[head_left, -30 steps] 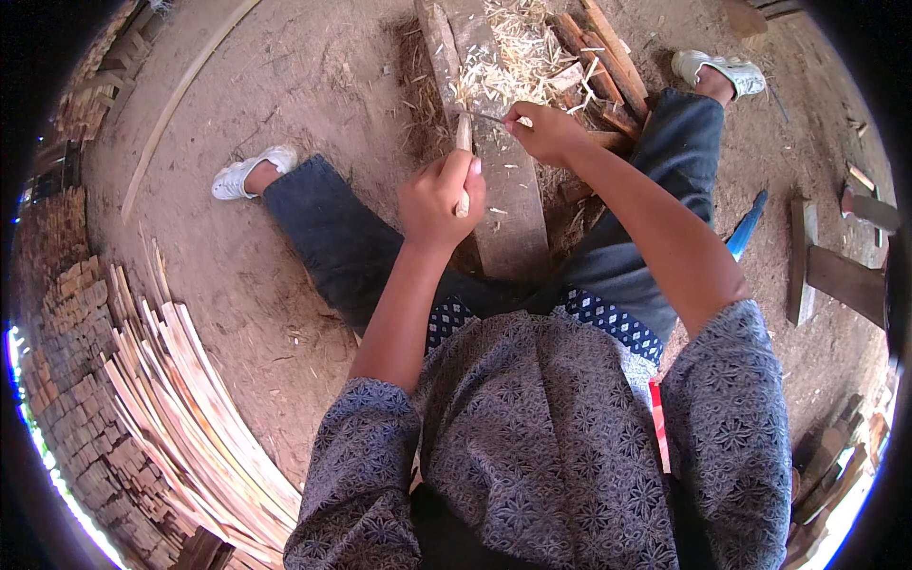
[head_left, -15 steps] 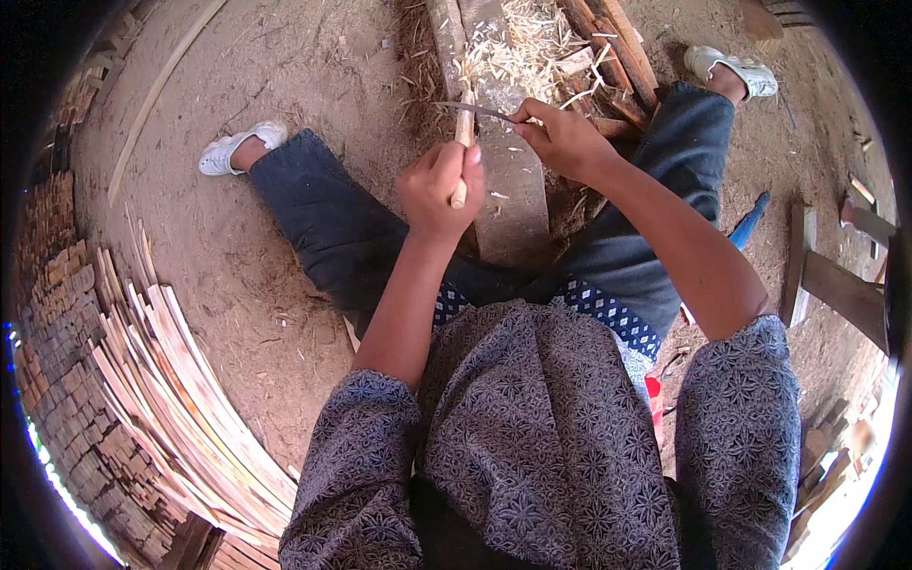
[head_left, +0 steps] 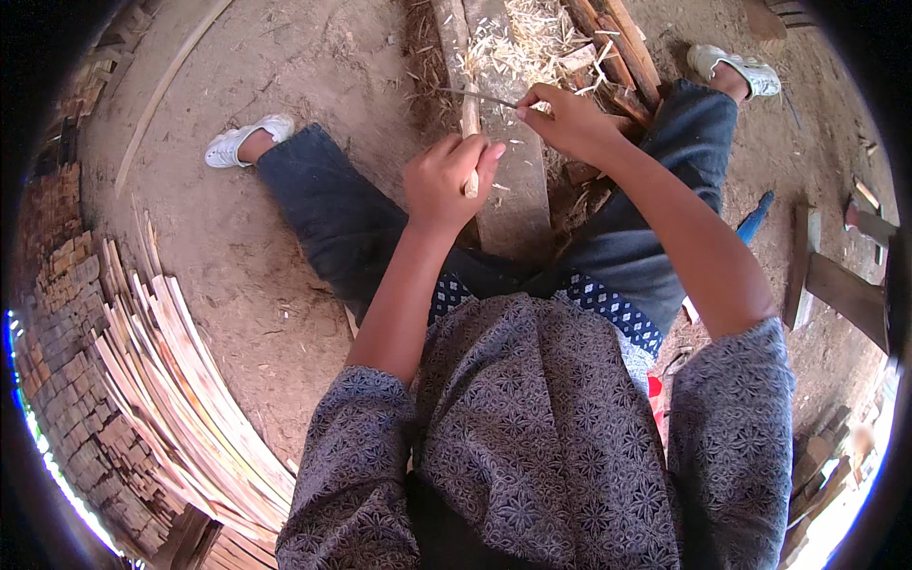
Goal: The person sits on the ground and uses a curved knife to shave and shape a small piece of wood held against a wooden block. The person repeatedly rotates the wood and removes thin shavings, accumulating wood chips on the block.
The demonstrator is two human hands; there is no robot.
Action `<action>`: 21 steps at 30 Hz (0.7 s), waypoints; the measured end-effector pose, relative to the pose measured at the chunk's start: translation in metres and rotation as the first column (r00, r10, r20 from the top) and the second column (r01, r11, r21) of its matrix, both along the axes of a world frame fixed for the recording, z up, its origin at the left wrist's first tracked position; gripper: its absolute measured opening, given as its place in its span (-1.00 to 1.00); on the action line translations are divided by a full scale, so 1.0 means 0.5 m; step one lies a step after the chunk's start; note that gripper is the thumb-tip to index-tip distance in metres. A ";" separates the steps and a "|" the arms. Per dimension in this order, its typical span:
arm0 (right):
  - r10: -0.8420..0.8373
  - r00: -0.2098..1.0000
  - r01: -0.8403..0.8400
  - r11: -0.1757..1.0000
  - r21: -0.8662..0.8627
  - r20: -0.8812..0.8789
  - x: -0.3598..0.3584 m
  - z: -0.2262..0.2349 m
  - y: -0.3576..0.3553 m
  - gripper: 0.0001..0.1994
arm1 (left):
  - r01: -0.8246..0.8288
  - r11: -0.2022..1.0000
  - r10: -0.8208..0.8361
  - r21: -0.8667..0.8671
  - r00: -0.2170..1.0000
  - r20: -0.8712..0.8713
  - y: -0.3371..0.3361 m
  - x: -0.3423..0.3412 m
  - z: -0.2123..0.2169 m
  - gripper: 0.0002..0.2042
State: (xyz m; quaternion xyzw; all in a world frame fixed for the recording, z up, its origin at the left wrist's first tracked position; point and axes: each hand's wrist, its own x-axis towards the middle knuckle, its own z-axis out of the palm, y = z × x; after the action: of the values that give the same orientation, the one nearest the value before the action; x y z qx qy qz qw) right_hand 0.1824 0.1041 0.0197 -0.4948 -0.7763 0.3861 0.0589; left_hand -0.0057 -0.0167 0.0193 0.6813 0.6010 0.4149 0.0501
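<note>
My left hand is closed around a pale, rounded wooden stick, its thumb sticking out to the right. One end of the stick shows below the palm; the other points away along a thick wooden beam between my legs. In my right hand is a knife, the handle mostly hidden by the fingers. Its thin blade points left and crosses over the stick, beyond my left hand. Whether the edge touches the wood I cannot tell.
Pale wood shavings cover the beam's far part. Split timber pieces lie right of them. Long wooden strips and stacked blocks stand at left. At right are a blue object and a wooden frame.
The knife and my right hand have shifted slightly away from me. My left hand has turned a little on the stick, its thumb moving out to the right.
</note>
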 end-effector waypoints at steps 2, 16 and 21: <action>0.076 0.997 -0.078 0.996 0.047 0.032 0.022 0.026 -0.023 -0.67 | 0.016 1.000 -0.016 -0.021 1.000 0.008 -0.006 -0.002 -0.005 -0.78; 0.014 0.982 -0.004 0.999 -0.054 0.191 -0.050 -0.053 0.044 -0.66 | -0.024 0.996 0.020 -0.083 0.999 -0.048 -0.013 0.006 0.016 -0.80; 0.101 0.989 -0.093 0.992 -0.081 0.108 -0.012 0.070 -0.027 -0.68 | -0.054 0.998 0.054 -0.028 0.999 0.000 -0.023 0.009 -0.005 -0.79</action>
State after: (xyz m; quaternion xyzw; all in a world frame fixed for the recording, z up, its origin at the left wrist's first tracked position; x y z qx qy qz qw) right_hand 0.1763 0.0908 0.0547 -0.4793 -0.7864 0.3891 -0.0225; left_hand -0.0014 -0.0281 0.0170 0.6638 0.6248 0.4082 0.0486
